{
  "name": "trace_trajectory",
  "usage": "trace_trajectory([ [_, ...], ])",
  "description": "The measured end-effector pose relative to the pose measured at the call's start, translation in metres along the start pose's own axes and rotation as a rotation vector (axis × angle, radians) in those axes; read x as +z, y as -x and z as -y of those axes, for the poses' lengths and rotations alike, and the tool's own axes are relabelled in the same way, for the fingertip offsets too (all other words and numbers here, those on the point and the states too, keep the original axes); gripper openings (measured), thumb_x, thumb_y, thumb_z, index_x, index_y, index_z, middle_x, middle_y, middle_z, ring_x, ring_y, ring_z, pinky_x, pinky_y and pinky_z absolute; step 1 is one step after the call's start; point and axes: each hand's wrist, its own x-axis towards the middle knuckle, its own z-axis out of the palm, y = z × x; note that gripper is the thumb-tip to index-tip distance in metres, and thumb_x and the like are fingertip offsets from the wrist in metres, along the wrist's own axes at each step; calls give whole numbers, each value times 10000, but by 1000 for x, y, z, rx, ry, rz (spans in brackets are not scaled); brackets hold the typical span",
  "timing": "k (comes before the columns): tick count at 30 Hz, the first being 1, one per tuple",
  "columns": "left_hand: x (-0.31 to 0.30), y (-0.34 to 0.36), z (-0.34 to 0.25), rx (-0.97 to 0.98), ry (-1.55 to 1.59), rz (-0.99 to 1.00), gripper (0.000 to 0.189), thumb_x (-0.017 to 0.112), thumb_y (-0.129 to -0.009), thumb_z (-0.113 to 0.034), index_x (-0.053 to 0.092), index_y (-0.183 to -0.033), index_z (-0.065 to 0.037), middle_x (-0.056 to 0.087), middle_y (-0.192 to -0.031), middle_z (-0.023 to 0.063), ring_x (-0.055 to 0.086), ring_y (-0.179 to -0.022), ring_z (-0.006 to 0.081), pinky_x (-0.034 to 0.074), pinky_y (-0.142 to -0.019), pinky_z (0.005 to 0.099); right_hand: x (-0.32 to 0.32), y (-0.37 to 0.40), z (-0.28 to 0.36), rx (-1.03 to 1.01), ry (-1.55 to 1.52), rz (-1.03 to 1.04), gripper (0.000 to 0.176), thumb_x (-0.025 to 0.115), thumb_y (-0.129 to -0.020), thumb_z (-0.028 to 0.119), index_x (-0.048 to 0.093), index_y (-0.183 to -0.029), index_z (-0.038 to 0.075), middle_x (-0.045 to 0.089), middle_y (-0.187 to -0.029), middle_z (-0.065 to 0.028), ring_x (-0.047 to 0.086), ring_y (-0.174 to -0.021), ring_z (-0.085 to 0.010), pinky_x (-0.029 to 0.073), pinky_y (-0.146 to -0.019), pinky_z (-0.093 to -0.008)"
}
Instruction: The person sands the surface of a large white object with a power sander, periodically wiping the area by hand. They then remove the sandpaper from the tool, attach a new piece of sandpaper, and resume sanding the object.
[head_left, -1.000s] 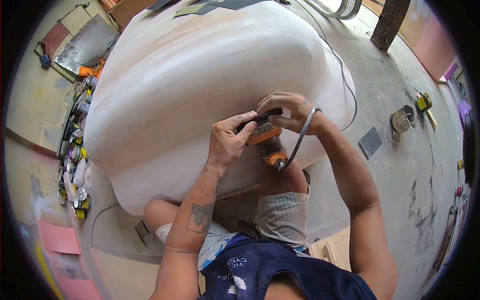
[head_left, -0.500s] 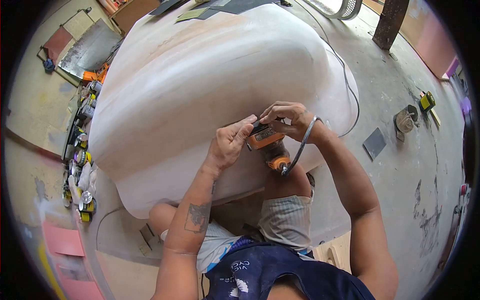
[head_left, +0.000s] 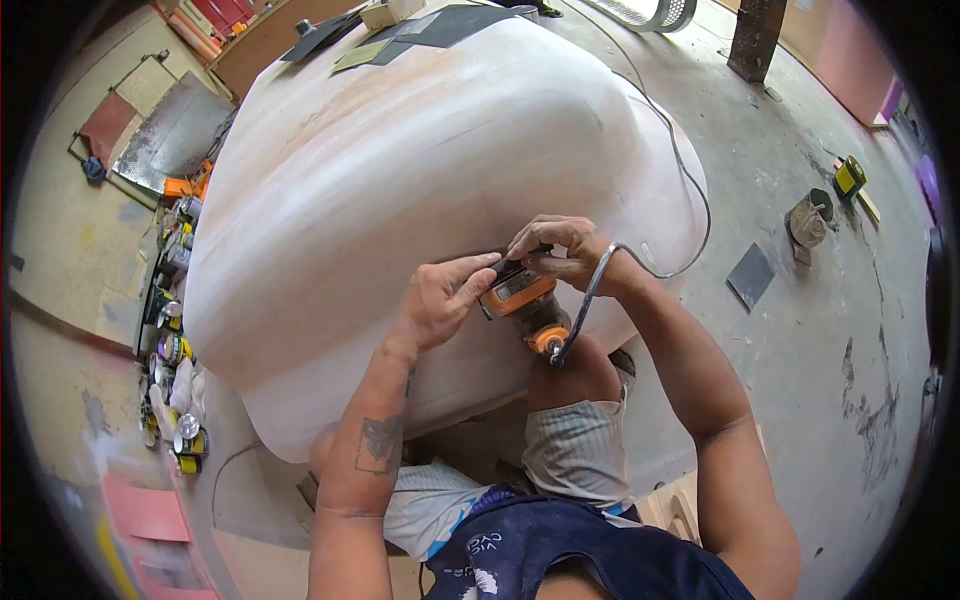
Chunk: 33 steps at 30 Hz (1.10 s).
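Note:
An orange and black power tool (head_left: 522,298) rests against my right thigh, its black pad end turned up toward me. My left hand (head_left: 443,298) pinches the left edge of the dark pad (head_left: 508,268). My right hand (head_left: 562,248) has its fingers curled on the right end of the same pad. A grey hose (head_left: 592,290) runs from the tool's orange end over my right wrist. Just beyond my hands is a large, curved, whitish body panel (head_left: 400,190); whether the tool touches it is hidden.
Dark sanding sheets (head_left: 455,25) lie on the panel's far top. Paint cans (head_left: 188,440) line the left side. On the floor at right are a dark sheet (head_left: 750,276), a bucket (head_left: 808,220) and a yellow can (head_left: 849,177). The black hose (head_left: 690,170) crosses the panel's right side.
The view has shifted slightly. Both hands and the tool sit a little further left in the frame, with the fingers still on the pad. The hose's loop near my right wrist has changed shape.

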Motion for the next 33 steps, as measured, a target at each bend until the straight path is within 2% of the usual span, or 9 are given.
trace_trajectory([
  [2,-4,-12,1,111,4,1,524,610,-1091,-423,694,-1353,23,756,-1256,191,697,-1175,228,552,-1005,364,-1,-1,-1,-21,9,3,176,731,-899,-10,764,-1067,30,746,-1119,-106,717,-1073,-254,580,-970,-374],
  [7,3,-42,-20,-155,-166,187,673,464,-1125,-530,631,-1415,53,718,-1332,180,652,-1259,247,491,-1098,368,2,3,3,-42,19,-20,251,712,-843,-34,753,-1079,39,720,-1106,-110,717,-1056,-286,580,-973,-397],
  [8,4,-46,-29,-248,-248,252,700,433,-1130,-547,618,-1427,60,708,-1353,180,642,-1279,251,476,-1119,366,3,4,-4,-13,27,-4,304,698,-836,-44,741,-1123,49,690,-1158,-115,695,-1120,-295,566,-1006,-403],
  [12,12,-46,3,-119,-23,261,702,419,-1116,-590,571,-1505,-25,669,-1419,221,619,-1351,333,457,-1139,411,17,26,-20,-146,-35,-188,362,688,-892,-12,702,-1244,74,596,-1302,-125,595,-1305,-306,496,-1140,-419],
  [14,17,-47,6,85,-60,220,695,424,-1116,-583,542,-1536,-41,653,-1441,221,614,-1357,330,452,-1143,410,29,35,-26,-45,-416,-372,359,686,-933,17,676,-1288,70,565,-1353,-123,581,-1326,-299,475,-1171,-430],
  [15,16,-48,3,55,-83,262,692,431,-1116,-579,530,-1547,-46,654,-1439,220,616,-1354,331,454,-1141,407,33,38,-30,3,-613,-459,360,685,-953,32,663,-1310,68,550,-1378,-122,574,-1336,-295,464,-1187,-436],
  [23,11,-46,-24,-16,-184,338,636,463,-1121,-512,524,-1543,-40,695,-1350,246,671,-1269,359,500,-1070,403,28,55,-36,84,-332,-293,581,716,-993,320,559,-1499,80,527,-1472,-166,510,-1410,-312,428,-1177,-443],
  [26,13,-45,-21,12,-202,312,605,467,-1125,-476,531,-1530,-31,712,-1297,254,691,-1223,379,514,-1041,411,28,51,-47,9,-286,-260,580,701,-1008,246,523,-1535,83,529,-1484,-133,509,-1395,-271,417,-1175,-416],
  [33,14,-44,-31,7,-218,307,543,501,-1122,-425,553,-1515,-55,737,-1214,248,716,-1110,378,531,-986,417,15,49,-42,145,-456,-89,611,714,-1012,286,489,-1546,92,530,-1479,-126,506,-1402,-283,423,-1179,-422],
])
